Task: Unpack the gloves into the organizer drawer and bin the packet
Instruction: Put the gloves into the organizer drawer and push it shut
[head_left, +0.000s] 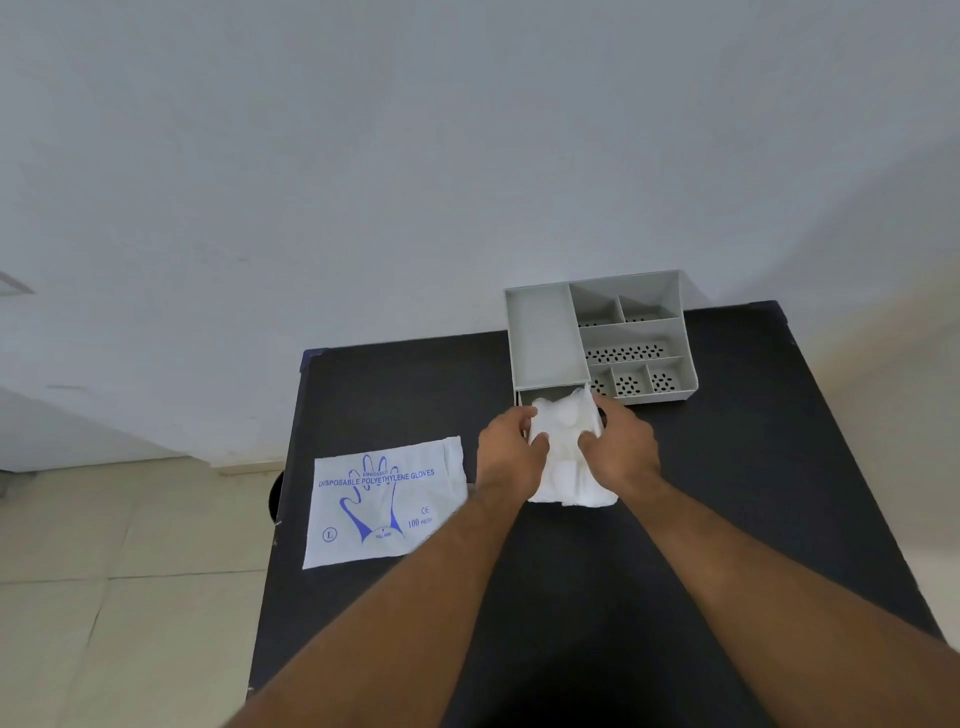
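Both hands clasp one crumpled wad of thin white plastic gloves (566, 457): the left hand (511, 452) pinches its left edge, fingers curled shut on it, and the right hand (621, 452) closes on its right side. That wad sits at the open drawer of one grey plastic desk organizer (545, 338) (seven top compartments, several perforated). One flat white packet printed with a blue glove outline (384, 504) lies left on the matte black table (727, 467)
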